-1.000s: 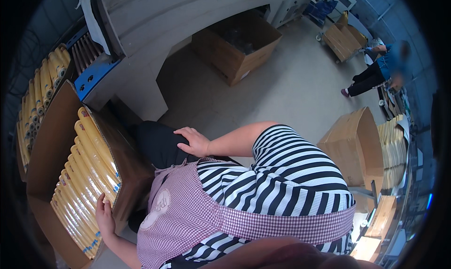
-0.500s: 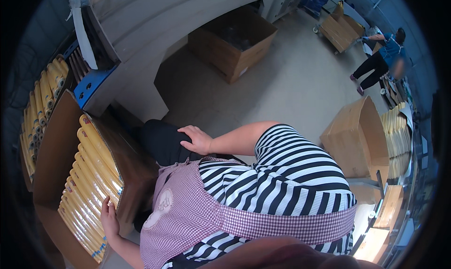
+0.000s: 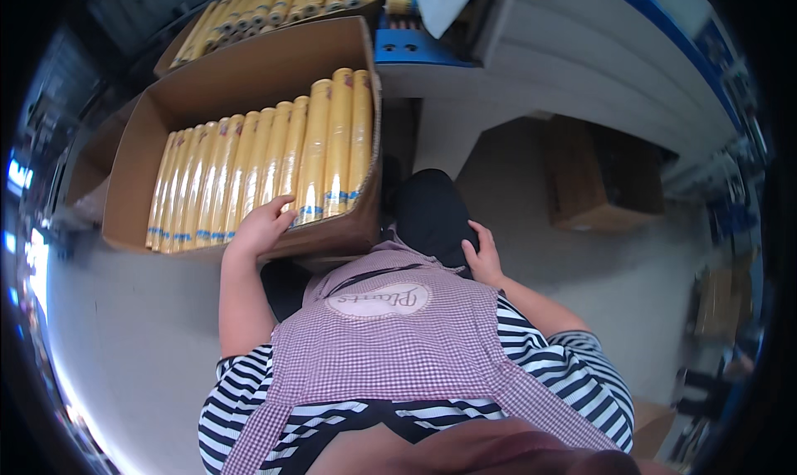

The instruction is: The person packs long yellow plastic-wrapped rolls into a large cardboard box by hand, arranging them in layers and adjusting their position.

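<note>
A large open cardboard box (image 3: 241, 73) stands in front of me to the left. A row of long yellow rolls (image 3: 249, 164) in shiny clear wrap leans side by side in it, with blue marks near their lower ends. My left hand (image 3: 264, 228) rests at the box's near edge, its fingers reaching over the edge beside the lower ends of the rolls; it holds nothing. My right hand (image 3: 484, 259) lies on my dark-trousered thigh (image 3: 432, 214) with its fingers spread and nothing in them.
Behind the box, another carton holds more yellow rolls (image 3: 282, 2). A grey machine housing (image 3: 564, 52) with a blue bracket (image 3: 419, 50) rises ahead and to the right. Beneath it stands a brown carton (image 3: 573, 176). More cardboard (image 3: 724, 301) shows at the far right.
My view has swung from the right side toward the box, which now lies more central. My left hand stays at the box edge and my right hand on my thigh.
</note>
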`<state>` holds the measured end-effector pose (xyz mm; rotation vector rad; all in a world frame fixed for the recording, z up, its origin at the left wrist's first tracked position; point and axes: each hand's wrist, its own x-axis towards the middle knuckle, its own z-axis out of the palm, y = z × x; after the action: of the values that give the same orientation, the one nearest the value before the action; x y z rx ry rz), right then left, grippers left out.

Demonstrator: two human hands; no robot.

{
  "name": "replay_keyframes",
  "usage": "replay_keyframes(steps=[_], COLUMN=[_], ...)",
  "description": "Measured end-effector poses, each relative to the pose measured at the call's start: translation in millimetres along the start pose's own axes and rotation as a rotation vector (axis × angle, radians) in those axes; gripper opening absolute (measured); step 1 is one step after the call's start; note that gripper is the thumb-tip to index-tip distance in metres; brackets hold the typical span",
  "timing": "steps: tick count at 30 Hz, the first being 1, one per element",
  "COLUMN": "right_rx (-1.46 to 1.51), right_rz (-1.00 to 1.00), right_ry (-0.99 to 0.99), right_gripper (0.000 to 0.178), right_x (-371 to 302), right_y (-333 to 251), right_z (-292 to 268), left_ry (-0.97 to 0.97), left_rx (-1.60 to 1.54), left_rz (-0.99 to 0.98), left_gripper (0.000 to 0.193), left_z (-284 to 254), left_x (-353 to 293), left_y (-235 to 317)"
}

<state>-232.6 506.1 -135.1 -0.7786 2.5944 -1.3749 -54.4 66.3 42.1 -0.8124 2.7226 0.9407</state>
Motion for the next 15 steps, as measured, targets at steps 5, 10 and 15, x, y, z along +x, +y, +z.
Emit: replay_keyframes(steps=[5,10,15], right_rx=[-0.052,0.045,-0.184], right_rz=[-0.009,-0.645,-0.629], right_ry=[-0.147,-0.001,-0.044], right_gripper=[0.055,0.049,0.065], right_x=[16.7,184.0,432.9], right_y=[-13.7,-155.6,-256.7], right_z=[-4.2,-1.8,43.6], left_ry=[0.009,-0.079,-0.020], left_rx=[0.055,0.090,0.094], left_rz=[-0.033,-0.082,-0.002], left_gripper=[0.053,0.050,0.049], left_z=[-3.6,-16.4,-13.5], left_x=[-17.0,-12.4,-3.2], left_y=[13.6,25.2,18.2])
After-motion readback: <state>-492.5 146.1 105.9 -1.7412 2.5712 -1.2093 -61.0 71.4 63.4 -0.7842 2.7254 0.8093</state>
